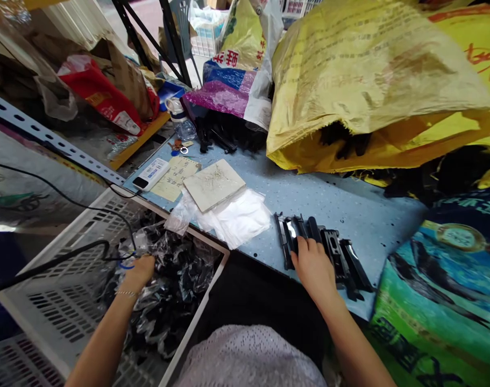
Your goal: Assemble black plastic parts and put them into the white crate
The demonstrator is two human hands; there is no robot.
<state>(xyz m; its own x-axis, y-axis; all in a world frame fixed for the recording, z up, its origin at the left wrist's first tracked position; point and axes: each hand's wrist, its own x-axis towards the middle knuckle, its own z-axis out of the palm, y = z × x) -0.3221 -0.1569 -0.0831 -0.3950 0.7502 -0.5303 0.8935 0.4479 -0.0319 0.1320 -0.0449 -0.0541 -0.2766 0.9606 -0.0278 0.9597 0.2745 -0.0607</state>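
My left hand [139, 274] is over a white crate [73, 285] at lower left, its fingers curled and partly hidden. Clear plastic [139, 241] shows right by those fingers; what they hold cannot be made out. Clear bags of black parts [164, 301] fill the crate. On the blue worktop, my right hand [315, 269] has its fingers closed over a black plastic part within a row of similar black parts [341, 258]. To the left of that row lies a stack of clear plastic bags [245, 217], with a worn, pale square board [214, 184] on top.
A large yellow sack [366, 80] with black parts at its mouth stands behind the worktop [325, 196]. A green-blue sack [442, 301] flanks the right side. A handwritten note [176, 177], a white device [151, 174], keys [179, 146] and a black cable [59, 188] are at left.
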